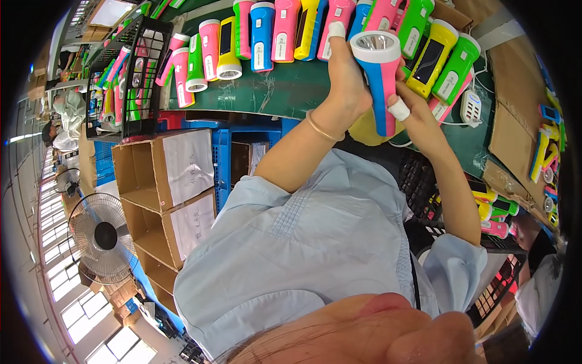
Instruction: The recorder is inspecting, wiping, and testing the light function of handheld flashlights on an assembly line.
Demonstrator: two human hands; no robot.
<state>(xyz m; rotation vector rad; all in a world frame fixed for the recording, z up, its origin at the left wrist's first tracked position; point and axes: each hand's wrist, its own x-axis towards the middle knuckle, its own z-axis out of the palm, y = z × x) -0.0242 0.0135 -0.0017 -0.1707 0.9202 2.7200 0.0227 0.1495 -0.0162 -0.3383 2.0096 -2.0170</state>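
Upright over the green table's near edge is a pink-and-blue flashlight [381, 91] with a white head, its lens and reflector facing up. My left hand [350, 79], a bangle at its wrist, cups it from the left; its white-wrapped thumb points up beside the head, and its fingers are hidden behind the body. From the right, my right hand [419, 121] grips the body, with a white-wrapped thumb pressed on its side. Beyond my hands, a row of flashlights in pink, blue, green and yellow [262, 36] lies along the table. A yellow flashlight [432, 57] lies close to my right hand.
A white charging hub [471, 109] with cables is at the right of the green table [260, 96]. Black crate [160, 57] with flashlights stands left. Nearer are open cardboard boxes [142, 176] and a standing fan [104, 235]. More flashlights fill a crate by my right elbow.
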